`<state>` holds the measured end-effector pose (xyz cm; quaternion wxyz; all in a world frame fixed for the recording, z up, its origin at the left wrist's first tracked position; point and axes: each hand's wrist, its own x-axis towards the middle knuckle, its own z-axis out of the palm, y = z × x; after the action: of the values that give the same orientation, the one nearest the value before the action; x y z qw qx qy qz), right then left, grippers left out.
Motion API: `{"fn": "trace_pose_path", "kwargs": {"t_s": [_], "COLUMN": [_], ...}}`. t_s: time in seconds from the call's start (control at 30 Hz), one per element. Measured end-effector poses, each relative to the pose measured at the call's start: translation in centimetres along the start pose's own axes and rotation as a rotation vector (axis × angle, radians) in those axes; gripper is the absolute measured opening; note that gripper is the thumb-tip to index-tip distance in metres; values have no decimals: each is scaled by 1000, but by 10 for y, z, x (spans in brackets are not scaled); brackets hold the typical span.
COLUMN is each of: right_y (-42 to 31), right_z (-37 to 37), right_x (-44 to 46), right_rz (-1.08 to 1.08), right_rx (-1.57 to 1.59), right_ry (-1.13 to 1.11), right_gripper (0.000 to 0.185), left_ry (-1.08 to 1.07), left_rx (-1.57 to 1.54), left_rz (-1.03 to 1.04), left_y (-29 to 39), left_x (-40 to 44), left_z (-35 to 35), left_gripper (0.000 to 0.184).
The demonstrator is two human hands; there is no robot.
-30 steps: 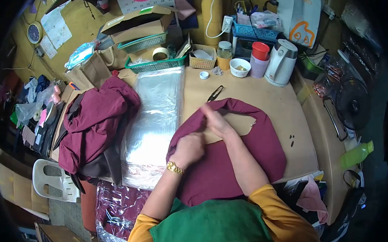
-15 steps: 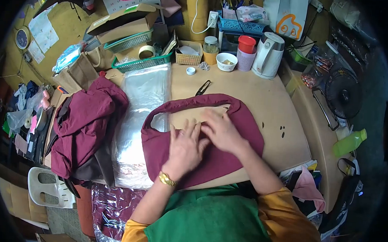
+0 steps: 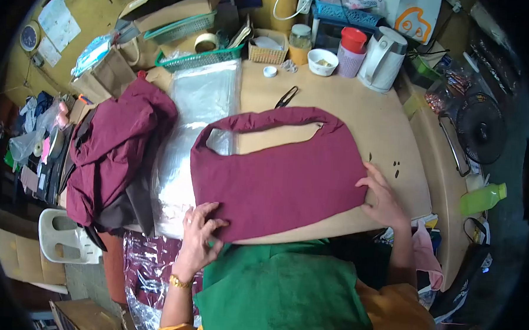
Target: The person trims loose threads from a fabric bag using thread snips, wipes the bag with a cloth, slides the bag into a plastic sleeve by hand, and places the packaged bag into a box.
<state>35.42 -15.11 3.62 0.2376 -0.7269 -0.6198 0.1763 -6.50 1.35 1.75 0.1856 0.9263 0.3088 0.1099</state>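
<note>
A maroon cloth shoulder bag lies flat on the brown-covered table, its strap looped at the far side. At the near left corner of the bag, my left hand has bent fingers gripping the fabric; its thumb is partly hidden. The bag's right edge is between the thumb and fingers of my right hand. Beyond the strap rests a small black tool, possibly thread snips. Clear plastic sleeves lie under and beside the bag's left side.
More maroon fabric is heaped at the left. Along the back stand a green basket, a jar, a white bowl, a red-lidded cup and a kettle. A fan and green bottle are at right.
My hands have moved apart from the bag's middle, the left to its near left corner and the right to its right edge. The view has shifted slightly.
</note>
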Motion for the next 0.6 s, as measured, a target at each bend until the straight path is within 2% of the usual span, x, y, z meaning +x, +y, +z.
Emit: {"fn": "trace_pose_path", "kwargs": {"t_s": [0.03,0.07,0.1,0.17,0.2,0.27,0.3,0.4,0.43,0.5,0.57,0.6], "right_y": [2,-2,-2,-1,0,2,5,11,12,12,9,8], "right_z": [10,23,26,27,29,38,45,57,54,48,47,47], "right_x": [-1,1,5,12,15,23,23,21,21,20,22,23], "right_rz": [19,-91,-97,-215,-219,-400,-398,-293,-293,-191,-217,-238], "right_rx": [-33,-53,-47,-244,-244,-267,-269,-227,-228,-203,-196,-192], "right_ry": [84,256,244,230,219,281,285,275,273,230,215,208], "right_gripper": [41,29,29,25,25,25,25,24,24,22,22,22], "left_ry": [142,290,289,365,290,190,191,110,109,307,291,208], "left_rx": [-31,-56,-54,64,71,90,90,39,38,-142,-145,-91], "left_rz": [-16,-29,-44,34,53,71,76,-92,-93,11,38,53], "left_y": [-5,-10,-12,-18,-28,-40,-44,-41,-30,-8,-9,-18], "left_x": [-3,-4,-2,9,12,22,22,25,27,29,25,24], "left_z": [10,16,17,17,18,22,25,16,6,0,6,13], "left_gripper": [46,35,35,25,24,21,21,21,21,21,20,19]}}
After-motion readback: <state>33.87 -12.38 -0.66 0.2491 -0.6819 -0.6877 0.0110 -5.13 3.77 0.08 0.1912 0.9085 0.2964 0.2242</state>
